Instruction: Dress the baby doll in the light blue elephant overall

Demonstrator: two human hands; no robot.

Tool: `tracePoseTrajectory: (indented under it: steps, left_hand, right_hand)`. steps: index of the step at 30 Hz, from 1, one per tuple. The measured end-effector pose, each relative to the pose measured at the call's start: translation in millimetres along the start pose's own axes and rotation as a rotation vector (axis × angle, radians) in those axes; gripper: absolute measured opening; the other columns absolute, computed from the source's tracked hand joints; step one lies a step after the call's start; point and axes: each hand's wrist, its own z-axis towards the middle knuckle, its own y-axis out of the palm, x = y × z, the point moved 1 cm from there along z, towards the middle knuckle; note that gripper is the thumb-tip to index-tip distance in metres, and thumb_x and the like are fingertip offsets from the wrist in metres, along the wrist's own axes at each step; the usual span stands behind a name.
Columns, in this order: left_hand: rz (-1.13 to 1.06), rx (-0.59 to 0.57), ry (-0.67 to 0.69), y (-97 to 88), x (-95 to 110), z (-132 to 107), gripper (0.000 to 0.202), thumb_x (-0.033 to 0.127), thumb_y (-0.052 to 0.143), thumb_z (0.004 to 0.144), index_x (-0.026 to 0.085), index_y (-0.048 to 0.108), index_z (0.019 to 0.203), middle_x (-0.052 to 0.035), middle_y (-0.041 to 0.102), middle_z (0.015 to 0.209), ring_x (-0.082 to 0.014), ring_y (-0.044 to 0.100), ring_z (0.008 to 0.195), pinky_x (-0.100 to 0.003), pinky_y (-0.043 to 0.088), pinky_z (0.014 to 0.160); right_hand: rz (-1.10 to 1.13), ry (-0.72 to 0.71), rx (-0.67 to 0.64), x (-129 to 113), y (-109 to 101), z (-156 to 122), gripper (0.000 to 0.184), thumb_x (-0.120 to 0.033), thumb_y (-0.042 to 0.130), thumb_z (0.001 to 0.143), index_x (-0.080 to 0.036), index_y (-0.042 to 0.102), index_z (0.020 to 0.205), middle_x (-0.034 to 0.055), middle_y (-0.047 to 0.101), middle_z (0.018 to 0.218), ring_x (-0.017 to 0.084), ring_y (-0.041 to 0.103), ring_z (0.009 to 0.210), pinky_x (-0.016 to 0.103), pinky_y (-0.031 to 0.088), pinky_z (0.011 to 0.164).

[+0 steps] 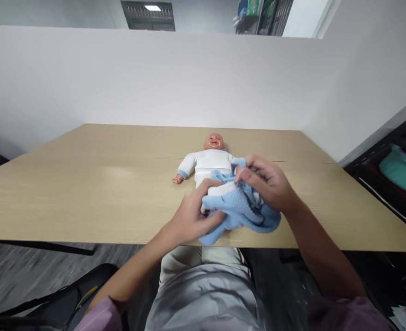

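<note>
A baby doll [213, 158] with a bare head and a white body lies face up on the wooden table, its head toward the wall. Blue trim rings its cuff and neck. Bunched blue-and-white baby clothing [239, 207] is held over the doll's lower body and hides its legs. My left hand [198, 209] grips the cloth from the left, thumb below and fingers on top. With pinched fingers, my right hand [267, 181] holds the cloth's upper edge near the doll's arm on the right, which is covered.
The wooden table [68, 197] reaches back to a white wall [189, 78]. On the right stands a black rack [389, 184] holding a green item [403, 170]. A black bag [75, 294] is at the lower left, below the table edge.
</note>
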Motion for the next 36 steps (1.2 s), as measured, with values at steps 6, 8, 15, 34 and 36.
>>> tracePoseTrajectory:
  steps: [6,8,15,34,36]
  left_hand:
    - [0.155,-0.095,0.128,-19.0,-14,49,0.047,0.048,0.085,0.089,0.025,0.077,0.129,-0.007,0.08,0.109,-0.0323,0.072,0.095,-0.041,0.051,0.093]
    - [0.203,-0.158,0.152,-27.1,-19,62,0.05,0.052,0.086,0.086,0.025,0.079,0.128,-0.0071,0.077,0.098,-0.0322,0.07,0.089,-0.041,0.051,0.092]
    - [0.151,-0.62,0.131,-66.4,-24,96,0.047,0.04,0.101,0.079,0.035,0.086,0.123,-0.0063,0.082,0.1,-0.0323,0.076,0.095,-0.044,0.058,0.102]
    - [-0.151,-0.118,0.142,-49.6,-69,186,0.04,0.059,0.085,0.1,0.023,0.077,0.115,-0.0049,0.079,0.112,-0.0265,0.078,0.106,-0.041,0.067,0.094]
    - [-0.186,-0.004,0.152,-52.9,-78,186,0.042,0.062,0.085,0.098,0.024,0.075,0.114,-0.0032,0.079,0.107,-0.0254,0.079,0.103,-0.04,0.069,0.091]
  right_hand:
    - [0.239,-0.04,0.183,18,-24,59,0.042,-0.06,0.07,0.112,-0.023,0.064,0.094,-0.0079,0.043,0.068,0.007,0.04,0.053,0.023,0.037,0.052]
    - [0.337,-0.064,0.2,25,-30,74,0.036,-0.051,0.066,0.117,-0.022,0.062,0.096,-0.0097,0.034,0.066,0.006,0.032,0.052,0.023,0.028,0.051]
    - [0.265,0.005,0.323,43,-46,102,0.038,-0.047,0.044,0.125,-0.02,0.065,0.109,-0.0057,0.054,0.084,0.009,0.058,0.072,0.028,0.047,0.07]
    - [0.169,-0.04,0.174,65,-47,105,0.046,-0.04,0.094,0.094,-0.033,0.068,0.131,0.0037,0.075,0.125,0.025,0.075,0.118,0.038,0.066,0.1]
    - [0.078,0.006,-0.017,71,-52,103,0.076,-0.039,0.101,0.085,-0.035,0.062,0.149,0.0063,0.073,0.138,0.029,0.073,0.128,0.038,0.067,0.098]
